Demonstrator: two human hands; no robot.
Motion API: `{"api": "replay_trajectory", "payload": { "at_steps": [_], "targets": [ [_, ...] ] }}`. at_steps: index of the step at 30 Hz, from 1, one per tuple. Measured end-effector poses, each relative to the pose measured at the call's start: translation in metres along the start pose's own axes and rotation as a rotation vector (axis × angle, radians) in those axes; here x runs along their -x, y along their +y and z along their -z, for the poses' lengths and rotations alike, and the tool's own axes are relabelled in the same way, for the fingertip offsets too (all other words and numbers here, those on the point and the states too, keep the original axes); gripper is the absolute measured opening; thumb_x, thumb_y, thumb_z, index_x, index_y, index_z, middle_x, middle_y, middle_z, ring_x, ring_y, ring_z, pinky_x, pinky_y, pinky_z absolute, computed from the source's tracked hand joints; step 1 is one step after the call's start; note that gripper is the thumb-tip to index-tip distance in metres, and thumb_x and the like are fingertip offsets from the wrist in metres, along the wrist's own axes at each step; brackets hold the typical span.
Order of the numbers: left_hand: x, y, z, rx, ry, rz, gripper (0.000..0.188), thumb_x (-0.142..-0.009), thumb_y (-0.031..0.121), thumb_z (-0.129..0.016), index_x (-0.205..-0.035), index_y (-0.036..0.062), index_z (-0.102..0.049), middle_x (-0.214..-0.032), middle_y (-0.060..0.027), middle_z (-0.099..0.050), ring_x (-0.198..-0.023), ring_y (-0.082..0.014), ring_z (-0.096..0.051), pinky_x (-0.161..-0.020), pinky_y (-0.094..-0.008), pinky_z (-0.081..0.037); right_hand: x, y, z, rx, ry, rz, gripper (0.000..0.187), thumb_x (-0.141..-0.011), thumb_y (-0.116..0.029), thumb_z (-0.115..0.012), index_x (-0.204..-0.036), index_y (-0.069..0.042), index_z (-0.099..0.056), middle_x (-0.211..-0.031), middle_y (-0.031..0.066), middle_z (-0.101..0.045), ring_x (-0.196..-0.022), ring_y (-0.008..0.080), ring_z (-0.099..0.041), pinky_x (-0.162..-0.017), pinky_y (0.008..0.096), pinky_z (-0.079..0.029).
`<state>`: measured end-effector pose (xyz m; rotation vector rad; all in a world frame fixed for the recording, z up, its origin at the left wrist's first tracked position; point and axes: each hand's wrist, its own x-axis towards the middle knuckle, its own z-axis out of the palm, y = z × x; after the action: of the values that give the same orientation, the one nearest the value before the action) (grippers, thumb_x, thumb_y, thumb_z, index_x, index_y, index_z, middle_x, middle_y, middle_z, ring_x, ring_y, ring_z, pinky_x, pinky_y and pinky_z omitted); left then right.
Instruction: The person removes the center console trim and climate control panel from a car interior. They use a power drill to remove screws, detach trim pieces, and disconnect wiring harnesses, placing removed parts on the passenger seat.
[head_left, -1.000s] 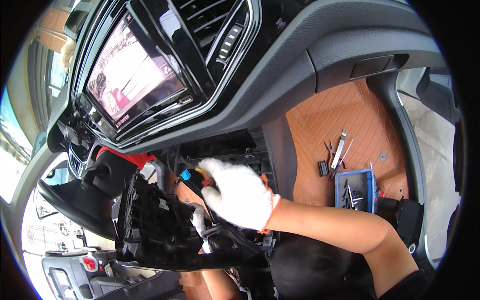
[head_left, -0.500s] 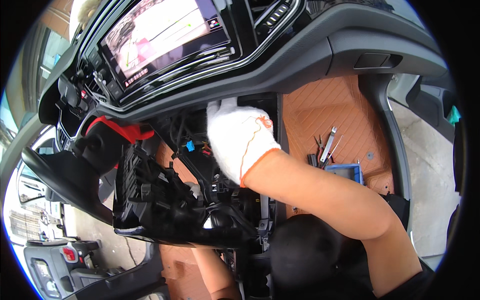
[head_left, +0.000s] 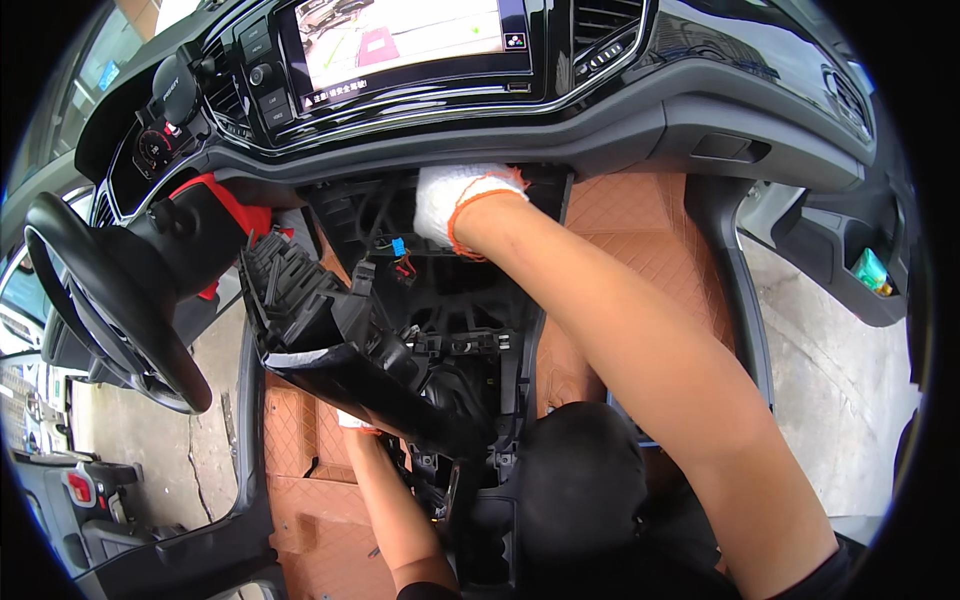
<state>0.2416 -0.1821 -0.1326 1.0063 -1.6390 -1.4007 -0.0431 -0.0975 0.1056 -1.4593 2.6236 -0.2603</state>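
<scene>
My left hand [head_left: 357, 421], in a white glove with an orange cuff, is mostly hidden under a black plastic console trim panel [head_left: 345, 385]. It supports the panel, which is tilted with its ribbed underside showing. My right hand [head_left: 448, 207], gloved the same way, reaches up under the dashboard's lower edge into the opened centre console [head_left: 480, 300]. Its fingers are hidden there. Just left of that glove hang a blue connector [head_left: 398, 246] and a red connector [head_left: 404, 269] on thin wires.
A lit display screen [head_left: 400, 45] sits above the opening. The steering wheel [head_left: 110, 300] stands at left, beside a red piece [head_left: 235, 205] on the column. Brown quilted mats [head_left: 640, 240] cover the footwells. My dark-clad knee [head_left: 580, 470] is close to the console's right side.
My right hand has gone further up under the dashboard, hiding its fingers. The trim panel now slopes more steeply, and my left cuff shows beneath it. The head view has turned.
</scene>
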Motion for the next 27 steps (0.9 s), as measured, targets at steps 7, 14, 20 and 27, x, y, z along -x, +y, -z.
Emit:
{"api": "replay_trajectory", "payload": {
  "at_steps": [7, 14, 20, 27],
  "targets": [
    [-0.004, 0.002, -0.004, -0.008, -0.035, -0.01, 0.043, -0.104, 0.02, -0.07, -0.135, -0.0054, -0.055, -0.124, -0.0119, -0.065, -0.106, -0.0212, -0.061, -0.089, -0.0327, -0.052, -0.007, 0.001, 0.0, -0.032, -0.102, -0.013, 0.035, -0.087, -0.022, -0.067, -0.114, -0.006, -0.082, -0.116, 0.0192, -0.079, -0.104, 0.0374, -0.078, -0.087, 0.0506, -0.061],
    [-0.006, 0.002, -0.001, 0.001, -0.053, -0.002, 0.046, -0.104, 0.019, -0.071, -0.139, -0.0054, -0.054, -0.129, -0.0117, -0.065, -0.11, -0.0213, -0.061, -0.092, -0.0318, -0.051, -0.001, 0.011, -0.012, -0.343, 0.083, -0.038, 0.04, -0.081, -0.032, -0.071, -0.1, 0.002, -0.081, -0.103, 0.0231, -0.079, -0.094, 0.037, -0.078, -0.087, 0.0427, -0.06],
    [-0.012, 0.003, -0.002, 0.026, -0.072, 0.004, 0.05, -0.103, 0.019, -0.072, -0.142, -0.0053, -0.053, -0.132, -0.0116, -0.064, -0.113, -0.0214, -0.061, -0.095, -0.0311, -0.051, 0.023, 0.02, -0.001, -1.041, -0.04, -0.159, 0.03, -0.078, -0.021, -0.08, -0.095, 0.004, -0.077, -0.092, 0.0154, -0.079, -0.081, 0.0214, -0.073, -0.078, 0.033, -0.059],
    [-0.019, 0.003, -0.007, 0.042, -0.11, 0.015, 0.054, -0.103, 0.018, -0.073, -0.146, -0.0053, -0.052, -0.137, -0.0114, -0.064, -0.117, -0.0216, -0.061, -0.098, -0.0302, -0.051, 0.021, 0.034, -0.03, -1.187, -0.002, 0.586, 0.035, -0.084, -0.013, -0.073, -0.115, -0.002, -0.082, -0.097, 0.01, -0.08, -0.079, 0.0198, -0.073, -0.074, 0.0332, -0.061]
  ]
}}
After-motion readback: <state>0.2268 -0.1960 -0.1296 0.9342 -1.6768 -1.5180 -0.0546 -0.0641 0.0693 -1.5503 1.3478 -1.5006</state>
